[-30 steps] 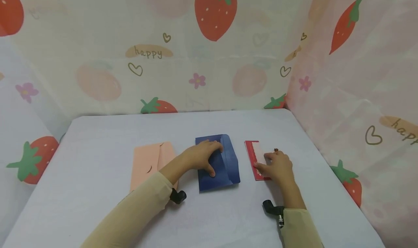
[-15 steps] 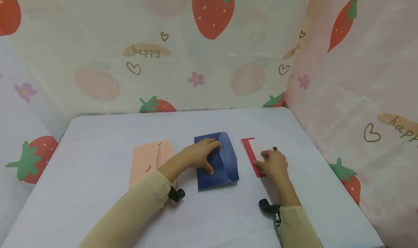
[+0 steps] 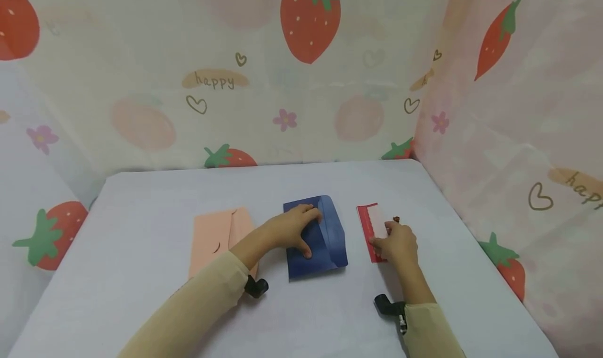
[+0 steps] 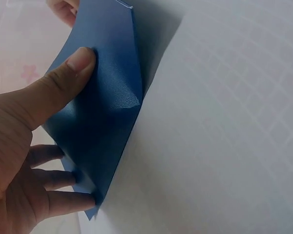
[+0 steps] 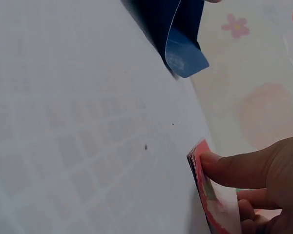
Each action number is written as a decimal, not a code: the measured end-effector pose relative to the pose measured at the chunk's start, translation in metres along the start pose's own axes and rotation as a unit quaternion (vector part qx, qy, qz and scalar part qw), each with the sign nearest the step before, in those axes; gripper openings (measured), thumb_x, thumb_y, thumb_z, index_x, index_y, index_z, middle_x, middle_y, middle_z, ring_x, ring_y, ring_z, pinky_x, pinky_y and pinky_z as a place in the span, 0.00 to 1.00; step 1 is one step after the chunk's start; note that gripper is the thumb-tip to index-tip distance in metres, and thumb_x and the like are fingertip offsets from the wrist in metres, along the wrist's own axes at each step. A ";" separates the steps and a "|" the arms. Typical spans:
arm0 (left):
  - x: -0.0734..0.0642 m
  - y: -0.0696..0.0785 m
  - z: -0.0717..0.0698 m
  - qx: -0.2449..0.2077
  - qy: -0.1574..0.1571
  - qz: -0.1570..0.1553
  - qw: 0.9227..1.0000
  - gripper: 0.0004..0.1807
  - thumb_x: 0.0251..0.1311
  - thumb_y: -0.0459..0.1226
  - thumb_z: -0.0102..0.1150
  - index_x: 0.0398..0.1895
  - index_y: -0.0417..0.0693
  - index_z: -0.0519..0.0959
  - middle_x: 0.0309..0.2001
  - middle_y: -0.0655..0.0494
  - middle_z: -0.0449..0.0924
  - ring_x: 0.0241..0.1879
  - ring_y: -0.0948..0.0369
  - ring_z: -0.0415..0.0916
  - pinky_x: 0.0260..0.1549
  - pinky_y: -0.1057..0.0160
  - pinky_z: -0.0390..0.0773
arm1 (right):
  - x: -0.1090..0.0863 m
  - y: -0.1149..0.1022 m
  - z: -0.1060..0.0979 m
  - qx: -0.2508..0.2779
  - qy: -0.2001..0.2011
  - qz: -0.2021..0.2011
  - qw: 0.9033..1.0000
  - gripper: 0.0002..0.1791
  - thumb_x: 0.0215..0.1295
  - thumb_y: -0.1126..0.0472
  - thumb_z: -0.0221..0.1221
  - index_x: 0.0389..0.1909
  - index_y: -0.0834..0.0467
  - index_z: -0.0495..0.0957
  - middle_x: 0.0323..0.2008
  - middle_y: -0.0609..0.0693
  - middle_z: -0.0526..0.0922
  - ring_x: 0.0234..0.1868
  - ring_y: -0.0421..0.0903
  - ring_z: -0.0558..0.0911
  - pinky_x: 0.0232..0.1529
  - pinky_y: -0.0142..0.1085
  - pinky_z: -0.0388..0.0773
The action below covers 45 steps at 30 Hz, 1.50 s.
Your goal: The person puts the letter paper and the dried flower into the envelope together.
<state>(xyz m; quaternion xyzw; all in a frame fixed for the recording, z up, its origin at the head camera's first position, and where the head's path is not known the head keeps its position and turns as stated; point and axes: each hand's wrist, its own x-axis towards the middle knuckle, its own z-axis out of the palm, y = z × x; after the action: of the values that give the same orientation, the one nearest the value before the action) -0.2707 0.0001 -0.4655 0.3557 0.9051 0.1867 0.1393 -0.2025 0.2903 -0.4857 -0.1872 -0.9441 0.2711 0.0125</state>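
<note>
Red-and-white stack of cards (image 3: 370, 228): right of blue envelope (image 3: 308, 266), apart from it, across from its flap (image 3: 336, 235); long axis near to far, roughly parallel to that flap. Pinched in right hand (image 3: 399, 244), the nearer. Gripped in left hand (image 3: 288, 227), thumb on face: blue envelope.

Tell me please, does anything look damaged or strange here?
In the right wrist view, dark specks stand out against the white tabletop; the flap of the blue envelope curls up, not flat. No clear tear or spill shows.
</note>
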 end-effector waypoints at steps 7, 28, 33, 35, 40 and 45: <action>-0.003 0.001 0.001 0.001 0.002 -0.002 1.000 0.45 0.42 0.54 0.83 0.64 0.64 0.67 0.79 0.45 0.54 0.77 0.47 0.57 0.66 0.42 0.71 | 0.000 0.009 -0.003 -0.002 -0.027 -0.007 1.000 0.39 0.58 0.46 0.73 0.64 0.63 0.73 0.54 0.65 0.82 0.52 0.60 0.80 0.49 0.52 0.79; -0.002 0.000 -0.002 -0.007 -0.003 -0.001 1.000 0.44 0.42 0.54 0.83 0.62 0.66 0.67 0.79 0.46 0.52 0.76 0.47 0.59 0.67 0.45 0.70 | 0.009 0.025 -0.022 0.153 -0.084 -0.016 0.984 0.22 0.71 0.53 0.61 0.59 0.62 0.79 0.43 0.58 0.83 0.37 0.47 0.77 0.34 0.35 0.75; -0.001 0.000 -0.001 -0.006 -0.006 -0.001 1.000 0.44 0.42 0.55 0.83 0.62 0.66 0.66 0.79 0.46 0.53 0.75 0.47 0.60 0.66 0.45 0.71 | 0.003 0.018 -0.024 0.195 -0.075 0.003 0.978 0.23 0.73 0.50 0.60 0.63 0.58 0.77 0.46 0.58 0.84 0.40 0.49 0.78 0.35 0.33 0.76; -0.001 0.001 0.000 -0.005 -0.009 -0.003 1.000 0.44 0.42 0.55 0.83 0.61 0.67 0.66 0.79 0.46 0.53 0.74 0.47 0.61 0.65 0.45 0.72 | -0.001 0.014 -0.023 0.222 -0.069 0.011 0.972 0.24 0.73 0.49 0.60 0.63 0.56 0.77 0.46 0.57 0.84 0.39 0.48 0.77 0.34 0.32 0.76; -0.002 0.002 0.000 -0.004 -0.011 -0.006 1.000 0.43 0.42 0.56 0.83 0.60 0.67 0.66 0.79 0.47 0.53 0.73 0.47 0.62 0.64 0.45 0.74 | -0.006 0.003 -0.021 0.283 -0.061 0.014 0.957 0.23 0.72 0.49 0.63 0.62 0.55 0.77 0.37 0.56 0.82 0.27 0.43 0.71 0.25 0.31 0.69; -0.001 0.004 -0.003 0.003 -0.010 -0.011 1.000 0.44 0.42 0.57 0.82 0.61 0.66 0.67 0.78 0.46 0.54 0.73 0.48 0.62 0.64 0.43 0.73 | -0.005 -0.004 -0.016 0.308 -0.063 0.000 0.949 0.23 0.70 0.51 0.65 0.60 0.56 0.78 0.34 0.56 0.84 0.23 0.41 0.69 0.23 0.31 0.66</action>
<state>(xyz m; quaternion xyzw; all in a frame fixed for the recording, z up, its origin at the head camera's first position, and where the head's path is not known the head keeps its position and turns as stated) -0.2687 0.0009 -0.4608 0.3482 0.9079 0.1792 0.1498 -0.1969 0.2932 -0.4696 -0.1569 -0.8137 0.5596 0.0096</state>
